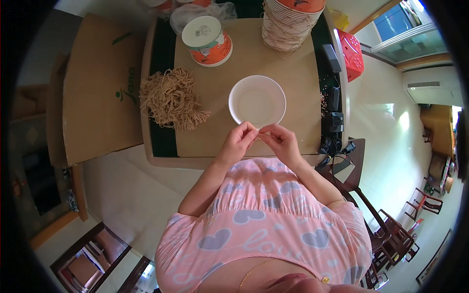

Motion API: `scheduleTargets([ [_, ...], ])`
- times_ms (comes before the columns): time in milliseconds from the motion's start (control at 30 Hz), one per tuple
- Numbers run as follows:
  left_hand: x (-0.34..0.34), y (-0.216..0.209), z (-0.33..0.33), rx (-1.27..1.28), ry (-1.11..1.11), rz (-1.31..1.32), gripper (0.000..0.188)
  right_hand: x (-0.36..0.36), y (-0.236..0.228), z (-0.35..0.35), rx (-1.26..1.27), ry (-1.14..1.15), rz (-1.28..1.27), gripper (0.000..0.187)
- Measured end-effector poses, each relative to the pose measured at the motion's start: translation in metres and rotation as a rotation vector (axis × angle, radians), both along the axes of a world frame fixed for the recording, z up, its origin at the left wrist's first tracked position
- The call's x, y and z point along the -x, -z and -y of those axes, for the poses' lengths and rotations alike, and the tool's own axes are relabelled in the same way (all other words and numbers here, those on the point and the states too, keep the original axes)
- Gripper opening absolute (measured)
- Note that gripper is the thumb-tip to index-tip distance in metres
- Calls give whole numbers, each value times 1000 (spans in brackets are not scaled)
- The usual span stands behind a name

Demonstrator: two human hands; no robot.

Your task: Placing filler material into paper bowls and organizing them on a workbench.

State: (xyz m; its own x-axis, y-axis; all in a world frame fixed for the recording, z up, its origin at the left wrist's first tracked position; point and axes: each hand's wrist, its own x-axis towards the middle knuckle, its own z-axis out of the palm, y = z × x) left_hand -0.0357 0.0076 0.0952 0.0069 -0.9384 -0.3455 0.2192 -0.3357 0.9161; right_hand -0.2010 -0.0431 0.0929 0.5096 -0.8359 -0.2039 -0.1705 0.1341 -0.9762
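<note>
My left hand (238, 141) and my right hand (279, 139) meet fingertip to fingertip just in front of a white paper bowl (257, 100) on the cardboard-covered table (205, 141). Between the fingers they pinch something small and thin, too small to make out. The bowl looks empty. Left of it lies a heap of dry tan noodles (172, 99). Behind the bowl stands an upside-down orange and white paper tub (207, 41).
A tall stack of white bowls (288, 27) stands at the back right of the table. Dark devices and cables (334, 117) line the right edge. A large cardboard box (100, 88) sits to the left. A red crate (352, 54) and wooden chairs (391, 234) are to the right.
</note>
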Motion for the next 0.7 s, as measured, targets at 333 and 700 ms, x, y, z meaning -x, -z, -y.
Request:
scheduleTargets([
  [333,2,11,0,64,15,183,8,6,8,1,-89,41,25,4],
  [700,19,12,22,533,116,1055,29,19,39,5,-98,208,14,7],
])
